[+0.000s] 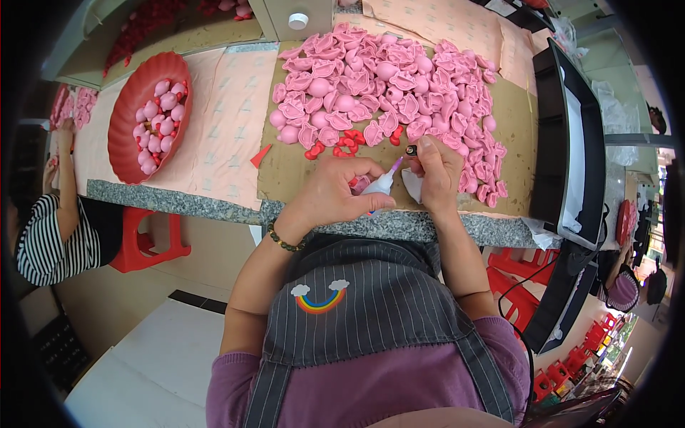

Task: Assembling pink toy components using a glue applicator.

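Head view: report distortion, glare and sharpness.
Head view, overall: fisheye bends the granite table edge, with corners falling to black; head view, lower right: a bright patch looks washed out beside the red stools, which appear soft; head view, centre: light is fairly even, the pink pieces and left hand reasonably clear.

1. Gripping a white bottle in the left hand.
2. Pinching a small black piece in the right hand, just beside the bottle's purple nozzle.
3. Facing heaped pink pieces toward the far side.
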A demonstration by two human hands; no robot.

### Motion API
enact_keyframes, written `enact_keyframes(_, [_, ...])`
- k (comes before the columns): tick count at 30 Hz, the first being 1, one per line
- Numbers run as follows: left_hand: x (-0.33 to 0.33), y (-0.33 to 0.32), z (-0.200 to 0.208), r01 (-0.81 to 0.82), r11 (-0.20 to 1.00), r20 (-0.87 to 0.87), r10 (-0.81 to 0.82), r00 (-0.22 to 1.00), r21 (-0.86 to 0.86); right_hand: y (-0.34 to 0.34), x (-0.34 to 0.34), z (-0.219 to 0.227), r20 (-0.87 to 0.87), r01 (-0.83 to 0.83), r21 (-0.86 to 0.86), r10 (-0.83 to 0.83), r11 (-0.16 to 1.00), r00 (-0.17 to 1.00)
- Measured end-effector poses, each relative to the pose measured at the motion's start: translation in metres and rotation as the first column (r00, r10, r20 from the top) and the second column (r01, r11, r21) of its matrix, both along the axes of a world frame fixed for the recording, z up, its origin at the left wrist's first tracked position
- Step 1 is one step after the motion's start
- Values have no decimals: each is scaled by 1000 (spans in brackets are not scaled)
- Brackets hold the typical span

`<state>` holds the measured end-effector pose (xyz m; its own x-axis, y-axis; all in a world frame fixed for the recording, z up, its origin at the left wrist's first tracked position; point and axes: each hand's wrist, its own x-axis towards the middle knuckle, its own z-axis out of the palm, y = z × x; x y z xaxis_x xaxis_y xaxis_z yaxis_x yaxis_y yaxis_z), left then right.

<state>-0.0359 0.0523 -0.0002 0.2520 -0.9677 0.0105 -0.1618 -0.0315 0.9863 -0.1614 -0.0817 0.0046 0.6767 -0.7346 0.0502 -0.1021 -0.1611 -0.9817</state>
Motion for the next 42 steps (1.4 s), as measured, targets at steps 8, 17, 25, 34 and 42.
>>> enact_keyframes(8, [0,-1,-1,-15,1000,23,15,1000,-10,-1,-1,0,-13,-25,-37,24,999,1000])
enact_keyframes(17, [1,0,-1,-14,1000,-2,14,1000,-19,1,0,2,-22,-39,-19,38,999,999])
enact_keyframes(25, [2,0,-3,-1,1000,25,2,1000,-15,1,-1,3,-28,-38,-23,37,999,999])
enact_keyframes(34, [2,-1,-3,5,1000,44,-4,999,-28,1,1,3,11,-2,-10,2,1000,1000])
enact_keyframes(42, [1,-1,-2,-4,1000,27,4,1000,-21,1,0,2,-5,-15,-29,15,999,1000])
